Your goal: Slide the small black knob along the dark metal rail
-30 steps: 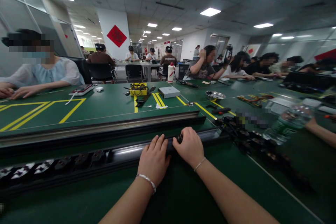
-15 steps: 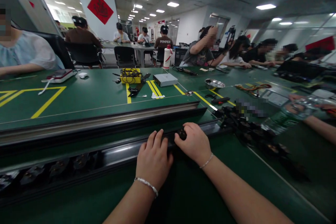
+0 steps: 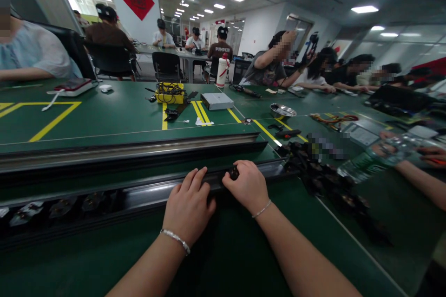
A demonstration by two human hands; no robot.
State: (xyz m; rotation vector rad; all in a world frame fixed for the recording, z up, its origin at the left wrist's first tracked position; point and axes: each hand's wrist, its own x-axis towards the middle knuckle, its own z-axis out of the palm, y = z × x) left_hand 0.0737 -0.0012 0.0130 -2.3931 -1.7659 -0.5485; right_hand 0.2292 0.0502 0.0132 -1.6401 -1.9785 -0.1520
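A long black channel rail (image 3: 149, 192) lies across the green table in front of me. My left hand (image 3: 190, 206) is bent over it, fingers across the channel and thumb on the near side. Just to the right, my right hand (image 3: 248, 185) pinches a small round black part (image 3: 233, 173) at the rail; the fingers cover much of it. Farther left, several black parts with brass-coloured bits (image 3: 93, 201) sit in a row inside the channel. Beyond the rail's right end lies a heap of similar black parts (image 3: 313, 167).
A second long rail (image 3: 139, 151) lies parallel behind the first. Farther back are a yellow box of cables (image 3: 170, 93), a grey metal box (image 3: 216, 100) and a steel bowl (image 3: 283, 111). At right, a co-worker's arm (image 3: 421, 181) is near a plastic bottle (image 3: 372, 160).
My view has shifted slightly, so the table, rails and hands appear farther left and higher. Both hands stay at nearly the same place on the rail.
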